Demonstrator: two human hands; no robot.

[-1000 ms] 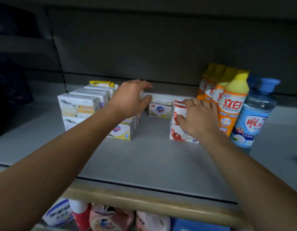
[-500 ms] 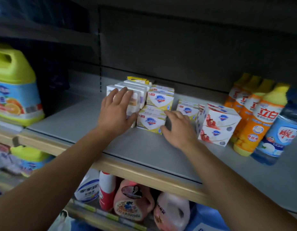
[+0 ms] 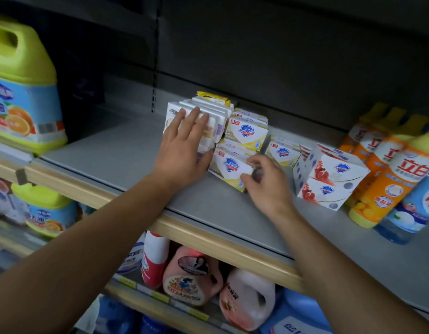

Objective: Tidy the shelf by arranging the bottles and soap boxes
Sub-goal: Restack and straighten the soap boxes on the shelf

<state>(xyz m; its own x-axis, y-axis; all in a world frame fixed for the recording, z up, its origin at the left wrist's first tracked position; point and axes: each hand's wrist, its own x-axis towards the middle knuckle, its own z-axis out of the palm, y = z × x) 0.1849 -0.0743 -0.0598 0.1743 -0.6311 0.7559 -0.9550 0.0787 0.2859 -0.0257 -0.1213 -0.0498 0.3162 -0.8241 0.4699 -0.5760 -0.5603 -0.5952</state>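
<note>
Honestly, the risk sits with the lower yellow Safeguard soap box (image 3: 232,168), which lies on the grey shelf (image 3: 126,150) skewed to the front edge, one corner jutting toward the aisle. The right hand (image 3: 266,186) has thumb and fingers curled round that near corner, pinching it. The left hand (image 3: 184,145) lies flat, fingers straight, pressing the front of the white soap boxes (image 3: 208,116) packed upright just to the left, with nothing grasped.

If the right hand twists the box too sharply, I'd expect the second yellow Safeguard box (image 3: 247,133) resting on top to slide off, since it looks only loosely seated. A push to the right could also knock into the red-printed soap boxes (image 3: 329,179), which are already tilted and stand close by, and behind them the orange detergent bottles (image 3: 387,184).

The held box's long axis runs diagonally, from front right toward back left, its logo face turned up and toward the aisle; squaring it would mean swinging that near corner back in line with the white row
</note>
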